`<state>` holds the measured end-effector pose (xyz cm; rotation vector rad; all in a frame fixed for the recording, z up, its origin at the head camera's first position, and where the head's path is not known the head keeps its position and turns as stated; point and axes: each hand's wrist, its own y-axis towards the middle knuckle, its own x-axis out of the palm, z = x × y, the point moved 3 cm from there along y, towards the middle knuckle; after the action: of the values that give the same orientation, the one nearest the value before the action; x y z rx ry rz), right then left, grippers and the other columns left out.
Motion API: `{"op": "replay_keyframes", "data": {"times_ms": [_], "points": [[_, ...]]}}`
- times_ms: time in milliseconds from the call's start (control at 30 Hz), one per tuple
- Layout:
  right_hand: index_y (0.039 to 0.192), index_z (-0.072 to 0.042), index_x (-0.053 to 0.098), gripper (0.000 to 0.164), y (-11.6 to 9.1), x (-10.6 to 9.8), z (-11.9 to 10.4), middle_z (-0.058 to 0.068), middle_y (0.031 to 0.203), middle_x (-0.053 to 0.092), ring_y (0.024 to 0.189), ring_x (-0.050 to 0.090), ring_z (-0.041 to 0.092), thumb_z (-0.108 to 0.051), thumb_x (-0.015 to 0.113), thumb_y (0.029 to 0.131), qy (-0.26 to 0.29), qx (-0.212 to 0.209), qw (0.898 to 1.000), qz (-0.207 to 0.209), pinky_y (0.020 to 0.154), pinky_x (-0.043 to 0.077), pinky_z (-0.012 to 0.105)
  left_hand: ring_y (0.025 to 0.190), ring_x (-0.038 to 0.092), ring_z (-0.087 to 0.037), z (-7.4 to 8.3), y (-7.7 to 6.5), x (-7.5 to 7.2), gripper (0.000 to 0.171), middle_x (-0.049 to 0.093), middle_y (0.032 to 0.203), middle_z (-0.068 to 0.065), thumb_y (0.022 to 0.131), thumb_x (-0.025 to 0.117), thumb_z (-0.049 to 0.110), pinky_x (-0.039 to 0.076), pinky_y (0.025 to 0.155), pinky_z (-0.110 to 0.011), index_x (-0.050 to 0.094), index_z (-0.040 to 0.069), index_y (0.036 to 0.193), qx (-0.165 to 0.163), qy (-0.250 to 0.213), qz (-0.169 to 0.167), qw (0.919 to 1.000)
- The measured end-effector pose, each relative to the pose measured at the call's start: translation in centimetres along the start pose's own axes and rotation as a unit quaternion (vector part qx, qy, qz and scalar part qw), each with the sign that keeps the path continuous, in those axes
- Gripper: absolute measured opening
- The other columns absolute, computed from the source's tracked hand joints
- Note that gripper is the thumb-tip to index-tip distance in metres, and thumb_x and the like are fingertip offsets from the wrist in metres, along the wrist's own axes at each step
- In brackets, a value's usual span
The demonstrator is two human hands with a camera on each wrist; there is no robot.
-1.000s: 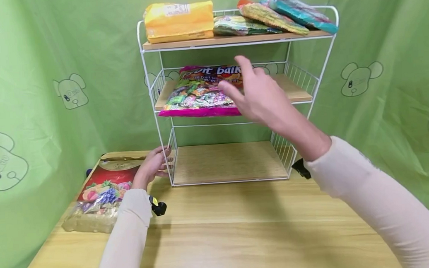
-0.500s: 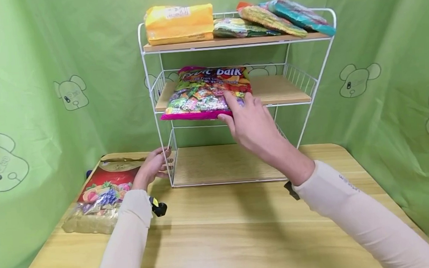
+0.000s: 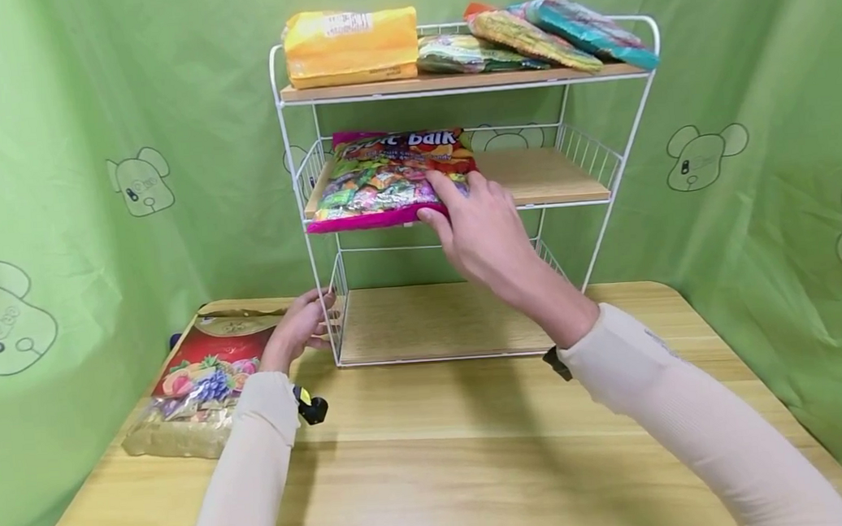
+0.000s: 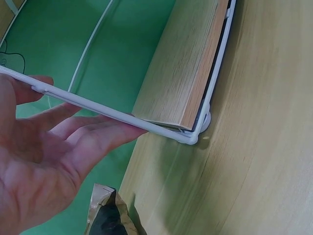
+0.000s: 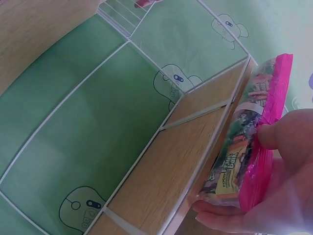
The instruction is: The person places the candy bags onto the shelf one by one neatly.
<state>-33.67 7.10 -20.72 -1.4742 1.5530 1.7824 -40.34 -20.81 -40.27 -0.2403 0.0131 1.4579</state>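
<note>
In the head view, a candy bag (image 3: pixel 393 175) with pink edges and many wrapped sweets lies on the middle shelf, its front edge overhanging. My right hand (image 3: pixel 481 230) holds its front right corner. The right wrist view shows my thumb on the pink seam and fingers at the bag's end. My left hand (image 3: pixel 303 330) rests against the left side of the white wire rack (image 3: pixel 314 279), low down. Its fingers (image 4: pixel 98 134) reach out fairly straight by the white rail in the left wrist view.
A red and gold candy bag (image 3: pixel 209 384) lies on the table (image 3: pixel 435 458) left of the rack. The top shelf bears a yellow package (image 3: pixel 351 52) and several colourful bags (image 3: pixel 530 35). Green curtains (image 3: pixel 777 214) enclose the table.
My right hand has come down from above the middle shelf onto the candy bag's right corner. The bag has shifted slightly left. My left hand has stayed in place.
</note>
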Motion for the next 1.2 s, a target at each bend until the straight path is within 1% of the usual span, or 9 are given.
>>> {"op": "replay_keyframes", "data": {"times_ms": [133,300,433,633,733,867,967,1100,1200], "points": [[0.156,-0.019,0.037,0.056,0.5,0.2,-0.5,0.031,0.14,0.051,0.127,0.051,0.049,-0.046,0.04,0.107,0.004,0.001,1.0,-0.004,0.115,0.038,0.06,0.115,0.063,-0.042,-0.1,0.0,-0.1,0.055,0.042,0.148,-0.033,0.109,0.04,0.028,0.057,0.096,-0.059,0.029,0.008,0.159,0.005,0.004,-0.001,1.0],[0.154,-0.019,0.04,0.055,1.2,0.4,-1.1,0.031,0.137,0.054,0.123,0.054,0.048,-0.048,0.039,0.107,0.002,0.002,1.0,0.002,0.11,0.043,0.059,0.109,0.066,-0.037,0.0,-0.1,0.0,0.056,0.039,0.151,-0.032,0.108,0.039,0.027,0.058,0.094,-0.058,0.027,0.007,0.159,0.005,0.001,-0.002,1.0],[0.151,-0.02,0.043,0.053,1.6,0.5,-1.6,0.031,0.133,0.056,0.12,0.056,0.048,-0.049,0.039,0.107,-0.005,0.01,1.0,0.001,0.109,0.044,0.058,0.113,0.064,-0.042,0.1,-0.2,0.0,0.056,0.04,0.151,-0.032,0.109,0.039,0.028,0.059,0.093,-0.057,0.027,0.007,0.159,0.007,0.003,-0.003,1.0],[0.15,-0.021,0.044,0.053,1.7,0.8,-2.0,0.031,0.132,0.057,0.116,0.057,0.047,-0.05,0.04,0.106,-0.008,0.009,1.0,0.005,0.106,0.047,0.056,0.126,0.054,-0.052,-0.1,-0.3,-0.1,0.056,0.04,0.15,-0.034,0.109,0.039,0.028,0.056,0.098,-0.06,0.027,0.006,0.159,0.004,0.0,-0.003,1.0],[0.154,-0.022,0.041,0.057,1.6,1.0,-1.9,0.031,0.138,0.053,0.123,0.055,0.047,-0.051,0.042,0.105,0.011,0.014,1.0,-0.001,0.112,0.043,0.057,0.127,0.053,-0.055,-0.1,-0.5,-0.1,0.057,0.038,0.15,-0.035,0.109,0.039,0.028,0.055,0.098,-0.06,0.026,0.006,0.159,0.003,-0.003,-0.009,1.0],[0.158,-0.02,0.035,0.069,1.5,0.7,-1.2,0.028,0.149,0.047,0.136,0.046,0.046,-0.053,0.052,0.101,0.07,0.03,0.997,-0.012,0.12,0.035,0.058,0.125,0.055,-0.054,0.1,-0.6,-0.1,0.057,0.039,0.148,-0.036,0.109,0.038,0.028,0.056,0.098,-0.06,0.026,0.006,0.159,0.006,-0.001,-0.011,0.9999],[0.161,-0.022,0.029,0.078,1.2,0.2,-0.5,0.023,0.154,0.044,0.142,0.042,0.043,-0.054,0.059,0.097,0.115,0.035,0.993,-0.016,0.12,0.034,0.06,0.125,0.055,-0.053,0.2,-0.6,0.0,0.057,0.039,0.149,-0.035,0.109,0.038,0.027,0.055,0.099,-0.06,0.025,0.006,0.16,0.004,0.0,-0.012,0.9999],[0.163,-0.032,0.017,0.082,0.3,-0.6,0.5,0.017,0.159,0.04,0.146,0.038,0.039,-0.055,0.058,0.097,0.142,0.041,0.989,-0.019,0.12,0.033,0.062,0.127,0.052,-0.055,0.2,-0.6,0.2,0.056,0.037,0.151,-0.035,0.109,0.038,0.027,0.055,0.098,-0.06,0.025,0.005,0.16,0.002,0.0,-0.017,0.9999],[0.164,-0.032,0.01,0.081,-0.6,-1.3,1.5,0.013,0.163,0.034,0.15,0.033,0.036,-0.056,0.053,0.099,0.154,0.058,0.986,-0.023,0.124,0.027,0.061,0.128,0.051,-0.056,0.3,-0.5,0.2,0.056,0.037,0.151,-0.035,0.109,0.038,0.028,0.055,0.098,-0.061,0.027,0.006,0.159,0.002,0.0,-0.017,0.9999]]}}
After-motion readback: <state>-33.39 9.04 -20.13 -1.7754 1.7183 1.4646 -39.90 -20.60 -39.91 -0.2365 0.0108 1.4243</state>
